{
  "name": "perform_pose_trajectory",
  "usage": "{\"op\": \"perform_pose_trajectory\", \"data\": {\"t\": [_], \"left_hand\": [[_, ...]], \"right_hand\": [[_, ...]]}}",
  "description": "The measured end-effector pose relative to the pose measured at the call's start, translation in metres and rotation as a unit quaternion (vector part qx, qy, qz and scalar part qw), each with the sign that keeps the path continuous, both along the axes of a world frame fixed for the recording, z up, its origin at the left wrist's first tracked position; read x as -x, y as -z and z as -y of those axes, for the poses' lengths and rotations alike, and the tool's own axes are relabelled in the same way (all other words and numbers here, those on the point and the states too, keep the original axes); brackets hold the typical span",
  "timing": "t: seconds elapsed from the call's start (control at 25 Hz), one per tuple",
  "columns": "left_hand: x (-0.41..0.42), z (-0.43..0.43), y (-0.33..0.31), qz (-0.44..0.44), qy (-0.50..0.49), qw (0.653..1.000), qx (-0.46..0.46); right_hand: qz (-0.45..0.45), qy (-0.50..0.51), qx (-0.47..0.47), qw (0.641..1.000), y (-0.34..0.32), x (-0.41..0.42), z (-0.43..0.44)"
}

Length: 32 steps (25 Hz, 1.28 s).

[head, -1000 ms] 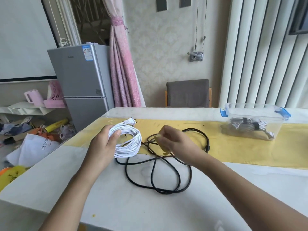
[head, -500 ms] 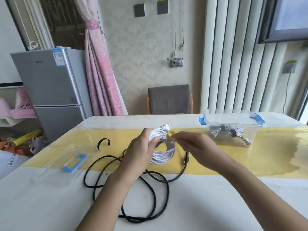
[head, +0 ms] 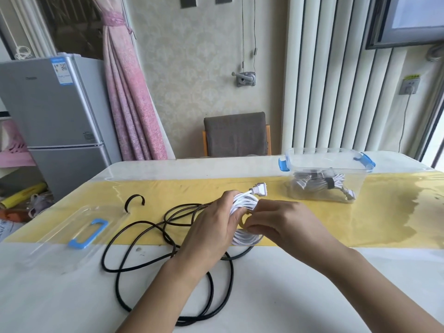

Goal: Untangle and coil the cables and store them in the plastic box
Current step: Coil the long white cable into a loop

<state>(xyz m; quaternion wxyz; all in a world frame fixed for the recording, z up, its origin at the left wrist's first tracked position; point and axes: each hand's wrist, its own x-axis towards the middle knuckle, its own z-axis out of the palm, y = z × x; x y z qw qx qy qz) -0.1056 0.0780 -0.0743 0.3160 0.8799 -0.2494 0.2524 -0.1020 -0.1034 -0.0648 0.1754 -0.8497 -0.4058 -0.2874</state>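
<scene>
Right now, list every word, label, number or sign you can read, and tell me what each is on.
No text is legible.
Top label on the fridge: print and QR code, too small.
Wordmark on the fridge door: blurred.
Lower sticker on that door: too small.
Yellow sticker above the wall socket: blurred.

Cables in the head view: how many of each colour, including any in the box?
White cable: 1, coiled, held by left hand and right hand
Black cable: 1, loose on table
Grey cable: 1, bundled in plastic box
Total: 3
</scene>
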Motion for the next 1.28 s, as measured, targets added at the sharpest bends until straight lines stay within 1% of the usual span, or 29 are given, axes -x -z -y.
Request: {"op": "perform_pose_trajectory", "data": {"t": [0.08,0.28,0.44,0.52,0.64,0.72,0.88,0.96,1.08,1.16,1.28], "left_hand": [[0.004,0.001,0.001,-0.008,0.008,1.000,0.004],[0.010,0.003,0.008,-0.016,0.040,0.999,0.022],[0.014,0.008,0.009,-0.030,0.069,0.997,0.020],[0.016,0.009,0.007,-0.024,0.078,0.996,0.020],[0.021,0.010,0.003,-0.044,0.078,0.995,0.045],[0.023,0.012,0.002,-0.055,0.089,0.992,0.076],[0.021,0.014,0.006,-0.047,0.104,0.980,0.161],[0.020,0.019,0.011,-0.053,0.104,0.974,0.195],[0.018,0.023,0.014,-0.073,0.086,0.970,0.213],[0.017,0.023,0.013,-0.074,0.079,0.972,0.207],[0.018,0.021,0.010,-0.068,0.088,0.971,0.210]], "right_hand": [[0.041,0.022,0.015,0.999,0.002,0.003,-0.002],[0.057,0.066,-0.061,0.994,0.005,0.006,-0.010],[0.112,0.097,-0.024,0.989,0.011,0.010,-0.017],[0.130,0.116,-0.032,0.984,0.012,0.009,-0.016],[0.128,0.141,-0.046,0.981,0.009,0.009,-0.013],[0.143,0.158,-0.047,0.976,0.006,0.011,-0.012],[0.186,0.141,-0.050,0.971,0.005,0.013,-0.012],[0.202,0.148,-0.044,0.967,0.003,0.015,-0.013],[0.211,0.171,-0.035,0.962,0.003,0.015,-0.014],[0.211,0.174,-0.031,0.961,0.006,0.014,-0.014],[0.200,0.150,-0.028,0.968,0.007,0.014,-0.014]]}}
